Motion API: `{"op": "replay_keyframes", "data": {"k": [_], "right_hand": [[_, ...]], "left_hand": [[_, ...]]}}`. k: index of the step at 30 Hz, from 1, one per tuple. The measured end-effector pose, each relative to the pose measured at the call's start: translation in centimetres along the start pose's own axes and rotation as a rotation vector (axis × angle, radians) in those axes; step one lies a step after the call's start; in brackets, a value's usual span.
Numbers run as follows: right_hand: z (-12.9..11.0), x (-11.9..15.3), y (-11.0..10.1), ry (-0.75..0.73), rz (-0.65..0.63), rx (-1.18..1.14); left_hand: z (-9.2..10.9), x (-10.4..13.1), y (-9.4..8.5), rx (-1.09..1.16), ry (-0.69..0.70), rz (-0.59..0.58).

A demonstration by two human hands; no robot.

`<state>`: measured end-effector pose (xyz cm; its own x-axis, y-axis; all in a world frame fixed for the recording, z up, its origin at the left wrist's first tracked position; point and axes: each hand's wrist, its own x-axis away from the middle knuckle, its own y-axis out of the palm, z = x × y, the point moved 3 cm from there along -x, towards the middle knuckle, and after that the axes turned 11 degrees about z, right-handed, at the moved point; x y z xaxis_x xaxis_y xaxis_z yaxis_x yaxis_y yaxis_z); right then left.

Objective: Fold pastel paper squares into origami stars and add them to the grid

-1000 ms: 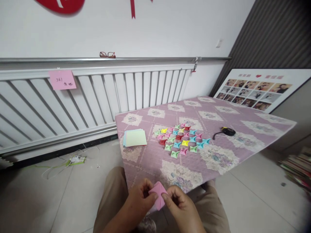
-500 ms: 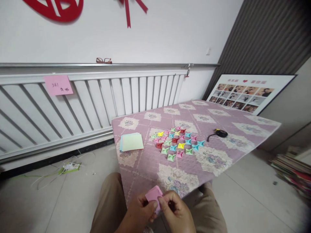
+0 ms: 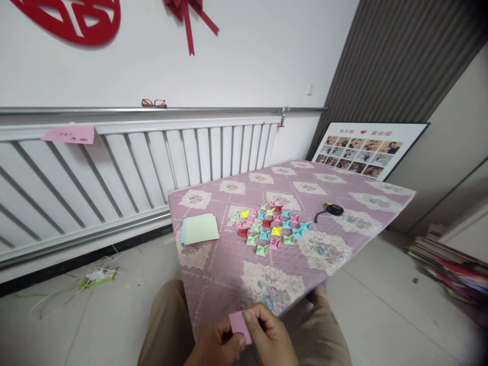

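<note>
A small folded piece of pink paper (image 3: 240, 327) is pinched between both my hands at the near edge of the table. My left hand (image 3: 217, 343) grips its left and lower side, thumb on top. At the upper right, my right hand (image 3: 269, 333) presses it between thumb and fingers. Beyond them on the tablecloth lie several small folded paper pieces (image 3: 276, 231) in green, blue, pink, red and yellow, set in rough rows. To their left is a stack of square paper sheets (image 3: 202, 229), pale green on top.
A black coiled cord or strap (image 3: 334, 209) lies on the right of the floral tablecloth (image 3: 221, 264). Behind stands a white radiator (image 3: 190, 157) with a pink note (image 3: 70, 134); glasses (image 3: 154, 103) rest on the pipe. A power strip (image 3: 99, 276) is on the floor.
The pink paper now shows a smaller, narrower shape, its pointed upper flap folded down under my right thumb. The view has shifted slightly, moving the table leftward and lower in the picture.
</note>
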<state>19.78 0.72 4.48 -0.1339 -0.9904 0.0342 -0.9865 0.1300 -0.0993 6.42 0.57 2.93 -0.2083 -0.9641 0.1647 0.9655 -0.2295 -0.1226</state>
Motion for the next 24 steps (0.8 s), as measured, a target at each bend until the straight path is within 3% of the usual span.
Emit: {"op": "replay_keyframes", "data": {"k": [5, 12, 18, 24], "right_hand": [[-0.4, -0.1, -0.3, 0.017, 0.022, -0.016], [0.0, -0.2, -0.4, -0.027, 0.089, 0.008], [0.4, -0.5, -0.2, 0.049, 0.020, -0.052], [1.0, -0.5, -0.2, 0.049, 0.063, -0.048]], "left_hand": [[-0.8, 0.0, 0.2, -0.003, -0.048, -0.022], [-0.6, 0.0, 0.1, -0.064, 0.030, -0.016], [-1.2, 0.1, 0.1, -0.092, -0.046, -0.012], [-1.1, 0.0, -0.1, -0.104, 0.031, -0.038]]}}
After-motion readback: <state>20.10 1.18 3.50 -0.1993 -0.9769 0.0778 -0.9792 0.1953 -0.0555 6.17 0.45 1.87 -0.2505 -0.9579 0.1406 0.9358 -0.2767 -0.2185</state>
